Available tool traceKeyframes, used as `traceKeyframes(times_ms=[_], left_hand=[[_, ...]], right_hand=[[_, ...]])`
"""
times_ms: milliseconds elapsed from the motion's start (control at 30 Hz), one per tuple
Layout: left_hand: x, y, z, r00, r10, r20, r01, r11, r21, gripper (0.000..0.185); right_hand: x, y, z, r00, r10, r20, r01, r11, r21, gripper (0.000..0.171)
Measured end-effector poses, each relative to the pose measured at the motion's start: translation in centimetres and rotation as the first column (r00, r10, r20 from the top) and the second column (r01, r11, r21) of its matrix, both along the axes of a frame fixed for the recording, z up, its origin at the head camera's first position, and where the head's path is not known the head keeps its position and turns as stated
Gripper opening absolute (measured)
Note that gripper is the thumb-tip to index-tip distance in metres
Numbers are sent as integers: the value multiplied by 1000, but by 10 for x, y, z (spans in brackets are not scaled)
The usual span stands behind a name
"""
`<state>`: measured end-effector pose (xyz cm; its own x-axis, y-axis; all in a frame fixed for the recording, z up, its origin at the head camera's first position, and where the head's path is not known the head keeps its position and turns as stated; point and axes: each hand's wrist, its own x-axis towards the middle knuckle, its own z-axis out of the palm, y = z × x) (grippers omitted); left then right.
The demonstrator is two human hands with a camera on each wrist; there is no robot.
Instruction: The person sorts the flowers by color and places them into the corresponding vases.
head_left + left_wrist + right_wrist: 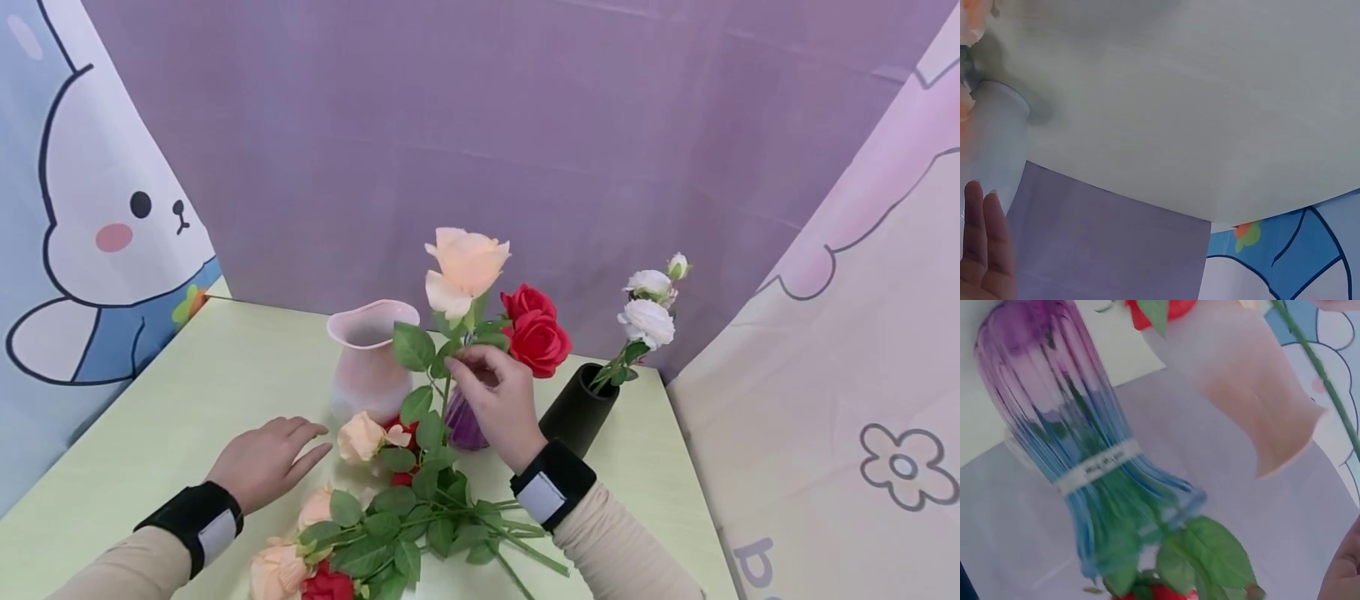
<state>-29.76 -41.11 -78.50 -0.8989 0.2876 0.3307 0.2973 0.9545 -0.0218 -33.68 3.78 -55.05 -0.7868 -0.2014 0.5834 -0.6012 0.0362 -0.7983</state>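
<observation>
- Loose artificial roses (pixel 390 525), peach and red with green leaves, lie in a heap on the near part of the pale green table (pixel 187 392), between the two forearms.
- Just beyond the heap, the right hand (pixel 498 400) is raised above the table and pinches the green stem of a tall peach rose (pixel 465 267) between fingertips and thumb, just below the bloom.
- That peach rose stands upright at the middle of the table, its stem running down toward the purple ribbed glass vase (pixel 465 423) directly under the hand; whether the stem end is inside the vase cannot be told.
- From the right wrist view, the same glass vase (pixel 1079 444) shades from purple to blue, has a pale band around its neck, and holds green stems.
- Two red roses (pixel 536 333) rise just right of the peach bloom, behind the right hand.
- On the left, the left hand (pixel 266 458) rests palm down on the table, fingers straight and close together, holding nothing, near a peach bud of the heap.
- A pink vase (pixel 367 358) with a wavy rim stands behind the heap, left of the glass vase.
- A black vase (pixel 577 412) to the right holds white roses (pixel 648 312).
- A purple backdrop (pixel 525 125) hangs at the far side, and a cartoon rabbit curtain (pixel 97 217) at the left.
</observation>
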Motion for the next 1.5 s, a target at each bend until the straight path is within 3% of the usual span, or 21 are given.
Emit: traceKeyframes(times_ms=[67,167,367,567,733,967,1100,1233,1333,1500], left_hand=[[-14,-11,-23,999,-14,-38,14,1000,-2,43],[-26,-17,-33,999,-28,-38,28,1000,11,45],[-34,-2,-6,999,-29,-26,30,1000,4,47],[-46,8,17,998,-49,-48,49,999,-14,47],[-53,9,27,997,-47,-67,45,999,-26,48],[-64,19,31,996,-66,-66,65,998,-16,54],[-66,23,31,994,-75,-78,74,997,-12,56],[-67,27,34,994,-82,-76,81,997,-20,58],[-67,30,36,993,-84,-77,83,996,-22,59],[-66,33,37,992,-89,-90,88,996,-18,59]], right_hand=[[-2,0,11,999,33,15,-33,999,-42,23],[-4,1,30,998,66,19,-64,994,-84,25],[-9,3,69,998,66,3,-65,987,-145,24],[-18,4,101,996,37,-78,-55,968,-243,23],[-23,0,125,995,25,-98,-55,947,-315,22],[-17,0,158,991,31,-130,-88,886,-456,22],[-12,5,167,990,2,-138,-74,852,-518,24],[-8,9,173,980,-31,-197,-83,836,-542,24],[-10,8,170,976,-21,-216,-95,855,-510,22],[-25,-10,137,992,-4,-122,-49,903,-427,22]])
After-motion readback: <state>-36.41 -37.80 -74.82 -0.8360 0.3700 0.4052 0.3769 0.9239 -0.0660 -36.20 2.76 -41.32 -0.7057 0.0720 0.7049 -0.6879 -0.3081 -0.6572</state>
